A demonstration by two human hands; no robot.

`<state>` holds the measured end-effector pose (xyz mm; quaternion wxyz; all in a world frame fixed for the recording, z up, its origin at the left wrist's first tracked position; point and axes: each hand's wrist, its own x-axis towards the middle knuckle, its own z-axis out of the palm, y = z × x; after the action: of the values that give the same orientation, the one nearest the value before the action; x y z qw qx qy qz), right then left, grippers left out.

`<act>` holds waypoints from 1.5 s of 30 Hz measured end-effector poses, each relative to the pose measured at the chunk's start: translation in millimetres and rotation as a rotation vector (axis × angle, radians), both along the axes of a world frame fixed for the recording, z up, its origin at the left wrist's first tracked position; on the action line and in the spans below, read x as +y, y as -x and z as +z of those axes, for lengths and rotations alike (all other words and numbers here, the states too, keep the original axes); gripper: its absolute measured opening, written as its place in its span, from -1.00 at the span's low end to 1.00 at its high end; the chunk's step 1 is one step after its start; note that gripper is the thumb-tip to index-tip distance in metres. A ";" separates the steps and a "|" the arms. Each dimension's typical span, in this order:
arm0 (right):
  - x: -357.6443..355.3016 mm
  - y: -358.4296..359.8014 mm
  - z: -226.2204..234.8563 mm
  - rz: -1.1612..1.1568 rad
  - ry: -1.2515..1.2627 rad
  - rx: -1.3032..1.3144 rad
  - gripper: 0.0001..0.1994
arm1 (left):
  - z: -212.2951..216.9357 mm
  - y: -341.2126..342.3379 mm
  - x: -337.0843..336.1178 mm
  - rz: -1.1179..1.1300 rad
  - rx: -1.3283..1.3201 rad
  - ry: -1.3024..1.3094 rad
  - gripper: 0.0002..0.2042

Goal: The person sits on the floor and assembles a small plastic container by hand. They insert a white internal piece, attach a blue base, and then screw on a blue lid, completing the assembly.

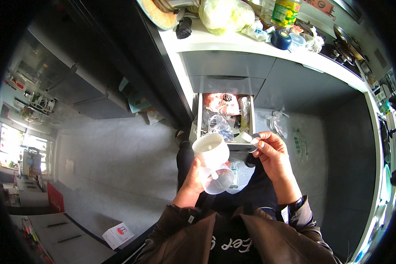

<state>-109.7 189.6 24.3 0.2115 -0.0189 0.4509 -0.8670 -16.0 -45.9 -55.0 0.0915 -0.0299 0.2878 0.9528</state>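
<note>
My left hand (pixel 192 180) is closed round a white round cup-like container (pixel 211 150), its opening tilted up. Against its underside is a clear plastic cup (pixel 218 182), with a small white piece showing in it; my fingers are partly hidden behind both. My right hand (pixel 273 154) pinches a small white piece (pixel 249 138) between thumb and fingers, over the front edge of an open drawer (pixel 251 115). In the drawer lie a pink-and-white printed bag (pixel 222 104) and crumpled clear plastic bags (pixel 219 125).
Above the drawer, a white counter (pixel 233 45) carries a bagged cabbage (pixel 226 15), an oil bottle (pixel 286 13) and a dark blue lidded jar (pixel 280 39). Plastic bags (pixel 277 123) lie on the grey floor at right. A white box (pixel 118 235) stands at lower left.
</note>
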 end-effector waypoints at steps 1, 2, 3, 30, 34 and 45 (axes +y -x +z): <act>-1.2 8.2 -2.9 -0.023 -0.018 -0.002 -0.85 | -3.2 2.2 -2.4 0.017 0.000 -0.027 0.02; -1.6 15.3 -6.3 -0.051 -0.040 -0.014 -0.85 | -6.4 2.8 -4.0 0.025 -0.023 -0.034 0.02; -3.1 25.2 -10.0 -0.075 -0.067 -0.012 -0.87 | -9.9 5.8 -6.6 0.035 -0.045 -0.042 0.02; -8.6 147.7 -141.5 -0.186 -0.279 -0.176 -0.87 | -103.5 78.0 -44.8 0.187 -0.449 -0.071 0.04; -13.7 191.5 -109.9 -0.213 -0.381 0.019 -0.85 | -109.6 85.3 -43.0 0.169 -0.427 -0.097 0.02; -42.9 262.8 -35.5 -0.285 -0.519 0.461 -0.79 | -154.5 45.9 -87.1 0.093 -0.450 -0.120 0.00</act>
<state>-372.5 146.7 -11.2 -0.0204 -0.0963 0.6894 -0.7177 -61.8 -133.0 -209.5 0.1109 -0.2492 0.2011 0.9408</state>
